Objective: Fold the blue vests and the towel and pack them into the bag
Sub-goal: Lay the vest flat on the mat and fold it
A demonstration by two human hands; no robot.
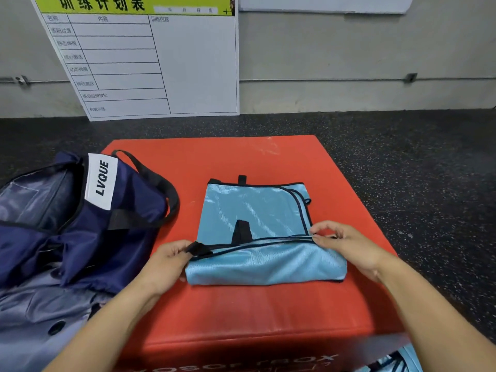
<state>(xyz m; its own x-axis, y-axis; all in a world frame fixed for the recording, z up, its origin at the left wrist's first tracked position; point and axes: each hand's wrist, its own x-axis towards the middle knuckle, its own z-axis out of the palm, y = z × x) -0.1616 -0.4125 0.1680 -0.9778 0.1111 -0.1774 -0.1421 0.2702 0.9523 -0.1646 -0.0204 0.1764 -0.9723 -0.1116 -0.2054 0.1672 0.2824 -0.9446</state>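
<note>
Blue vest (257, 224) sits mid-fold at the centre of the red mat (241, 312): shiny light-blue fabric, dark piping on the edges, black tab at the far edge and a black strap patch in the middle. The near part is doubled over, forming a band across the front, with the piped edge running left to right between the two hands.

Left hand (163, 267) is at the vest's near-left corner, thumb and fingers pinching a black strap end there. Right hand (346, 245) is at the right end of the folded edge, fingertips (315, 233) curled and pinching the piped hem (exact layers caught: cannot tell). Both forearms come in from the bottom, angled inward.

Navy bag (88, 226) lies to the left, partly on the mat's left edge, open, with black handles and a white "LVQUE" label. Another bit of blue fabric (397, 361) shows at the bottom right, below the mat's front. Behind the mat, a whiteboard chart (150, 60) leans on the wall, standing on the speckled dark floor (402, 162).
</note>
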